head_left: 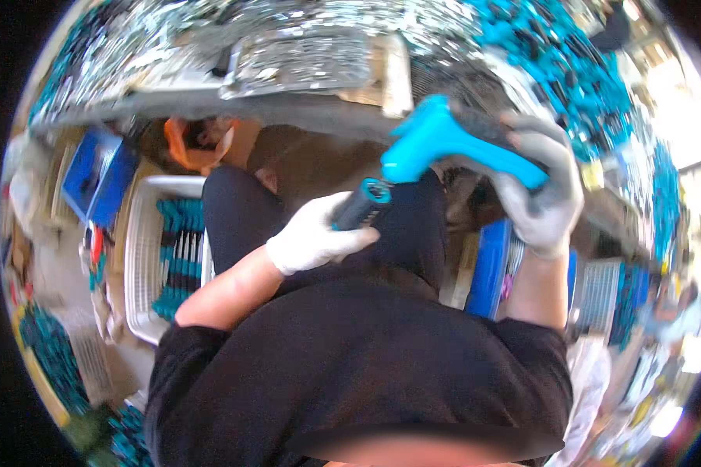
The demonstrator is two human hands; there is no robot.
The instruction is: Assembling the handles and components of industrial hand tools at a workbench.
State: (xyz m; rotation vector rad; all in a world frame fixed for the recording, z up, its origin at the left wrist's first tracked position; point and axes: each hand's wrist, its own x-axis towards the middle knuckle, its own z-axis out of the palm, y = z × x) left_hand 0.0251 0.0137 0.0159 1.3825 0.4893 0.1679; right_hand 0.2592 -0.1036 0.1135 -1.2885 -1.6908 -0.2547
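My left hand (311,237), in a white glove, is closed around a short black cylinder (356,214) with a teal ring at its open end. That end tilts up toward the right. Above my lap, my right hand (549,187), gloved too, grips a bright blue pistol-shaped tool (444,140) with black along its upper side. The tool's narrow nose points down left at the cylinder's teal end. The two lie very close together; whether they touch I cannot tell.
Across the bench (311,105) ahead lie heaped shiny metal parts and a metal tray (304,66). Blue and black pieces (561,70) are piled at the far right. Beside my left leg stands a white basket (139,265) of teal-and-black handles. Blue bins (487,265) flank me.
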